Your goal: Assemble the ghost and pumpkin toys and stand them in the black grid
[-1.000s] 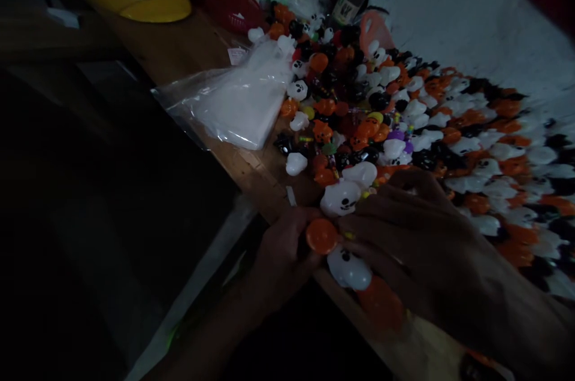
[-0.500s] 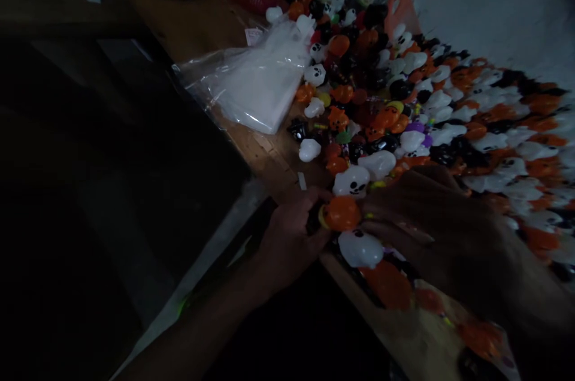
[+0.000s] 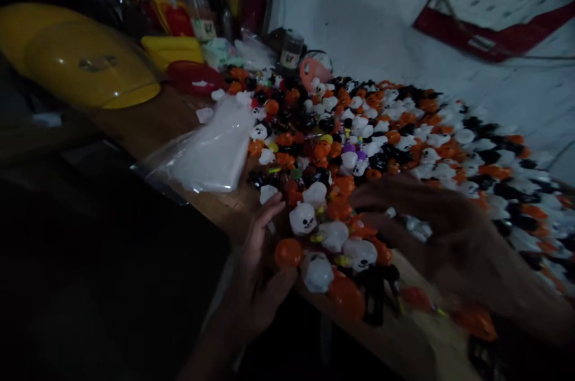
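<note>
Along the near edge of the wooden table (image 3: 130, 120), a group of small toys lies between the two hands. The left hand (image 3: 258, 285) is spread wide, thumb apart from the fingers, and is nearest to an orange ball (image 3: 288, 253); contact with the thumb cannot be confirmed. Just right of the ball is a white toy (image 3: 317, 272), with a larger orange toy (image 3: 345, 297) beside it. The right hand (image 3: 442, 243) is positioned over the table, fingertips close to an orange figure (image 3: 339, 208); in the dim light, whether it grips anything cannot be told. Between the hands, a skull toy (image 3: 303, 218) faces up. A dense pile of toys (image 3: 431, 150), in orange, white and black, extends to the wall (image 3: 354, 27). Left of the pile lies a clear plastic bag (image 3: 204, 156); beyond it stands a red basket (image 3: 196, 77).
</note>
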`<act>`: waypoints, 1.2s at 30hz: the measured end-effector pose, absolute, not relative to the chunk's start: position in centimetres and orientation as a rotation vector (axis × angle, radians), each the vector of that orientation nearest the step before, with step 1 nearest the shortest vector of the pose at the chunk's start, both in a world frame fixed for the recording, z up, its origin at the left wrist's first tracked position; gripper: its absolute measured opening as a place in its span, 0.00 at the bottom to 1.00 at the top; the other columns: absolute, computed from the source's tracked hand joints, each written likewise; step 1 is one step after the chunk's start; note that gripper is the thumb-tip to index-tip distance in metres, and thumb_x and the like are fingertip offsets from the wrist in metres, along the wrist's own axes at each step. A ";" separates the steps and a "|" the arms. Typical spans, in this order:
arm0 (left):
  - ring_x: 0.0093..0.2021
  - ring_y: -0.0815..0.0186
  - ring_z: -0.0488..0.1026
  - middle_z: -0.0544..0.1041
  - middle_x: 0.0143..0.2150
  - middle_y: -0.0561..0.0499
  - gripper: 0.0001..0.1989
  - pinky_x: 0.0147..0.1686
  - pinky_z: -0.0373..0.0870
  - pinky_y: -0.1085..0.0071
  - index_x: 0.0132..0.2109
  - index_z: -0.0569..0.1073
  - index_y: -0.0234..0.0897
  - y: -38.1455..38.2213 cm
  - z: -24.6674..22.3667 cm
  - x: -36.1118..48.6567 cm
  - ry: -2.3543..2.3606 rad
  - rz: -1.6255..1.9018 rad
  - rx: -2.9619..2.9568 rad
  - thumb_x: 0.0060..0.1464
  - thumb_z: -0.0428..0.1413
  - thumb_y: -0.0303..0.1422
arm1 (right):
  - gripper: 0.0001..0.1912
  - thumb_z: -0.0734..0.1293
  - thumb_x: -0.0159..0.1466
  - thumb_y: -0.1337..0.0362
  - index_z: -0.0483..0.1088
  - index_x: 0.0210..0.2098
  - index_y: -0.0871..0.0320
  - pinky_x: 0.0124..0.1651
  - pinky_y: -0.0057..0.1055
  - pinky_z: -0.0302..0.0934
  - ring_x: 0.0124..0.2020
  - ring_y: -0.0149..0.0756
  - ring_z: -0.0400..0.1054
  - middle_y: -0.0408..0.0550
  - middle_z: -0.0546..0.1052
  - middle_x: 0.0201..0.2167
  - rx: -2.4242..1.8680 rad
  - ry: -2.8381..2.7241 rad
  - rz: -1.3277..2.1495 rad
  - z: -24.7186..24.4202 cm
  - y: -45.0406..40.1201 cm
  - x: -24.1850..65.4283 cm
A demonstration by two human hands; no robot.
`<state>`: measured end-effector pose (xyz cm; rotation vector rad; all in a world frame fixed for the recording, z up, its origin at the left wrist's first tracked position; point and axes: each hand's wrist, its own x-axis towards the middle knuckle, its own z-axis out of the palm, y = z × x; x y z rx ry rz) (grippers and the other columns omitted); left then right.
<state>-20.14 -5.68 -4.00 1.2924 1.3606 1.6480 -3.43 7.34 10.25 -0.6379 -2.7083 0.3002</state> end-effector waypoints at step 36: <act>0.70 0.51 0.40 0.44 0.71 0.49 0.37 0.66 0.44 0.49 0.69 0.45 0.41 -1.4 4.0 -16.8 1.776 0.223 2.692 0.58 0.49 0.46 | 0.06 0.64 0.65 0.62 0.65 0.40 0.58 0.31 0.29 0.62 0.32 0.36 0.72 0.47 0.76 0.34 -1.192 -2.384 0.778 -0.2 -1.5 3.8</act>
